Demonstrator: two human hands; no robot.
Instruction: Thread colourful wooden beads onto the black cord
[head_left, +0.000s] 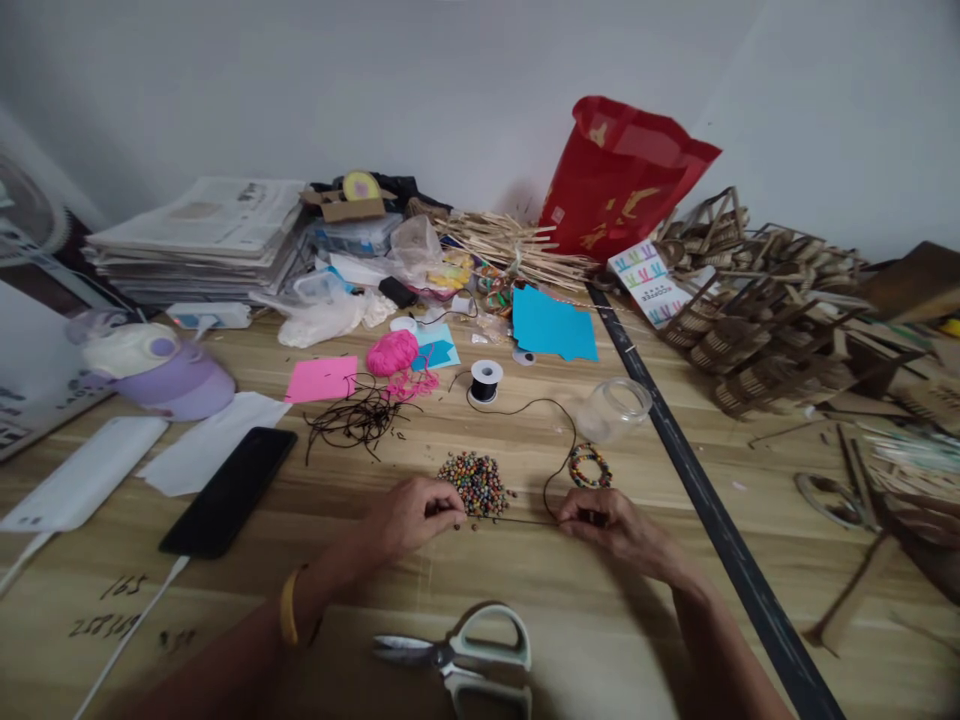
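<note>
Between my two hands a thin dark cord (517, 520) is drawn out nearly straight, just above the table. My left hand (416, 512) pinches one end beside a pile of small multicoloured beads (474, 482). With closed fingertips, my right hand (611, 525) grips the cord farther along. From there the cord loops back to a white spool of black cord (486, 380). A ring of strung beads (590, 466) lies just beyond my right hand. In front of me rest scissors (450, 652) with pale handles, blades pointing left.
A clear glass jar (611, 410) stands past the bead ring. Black cord pieces (356, 418) and pink yarn (393, 353) lie farther back. At left are a black phone (229, 490), a white power bank (86, 473) and a purple container (161, 375). Small woven baskets (739, 350) crowd the right.
</note>
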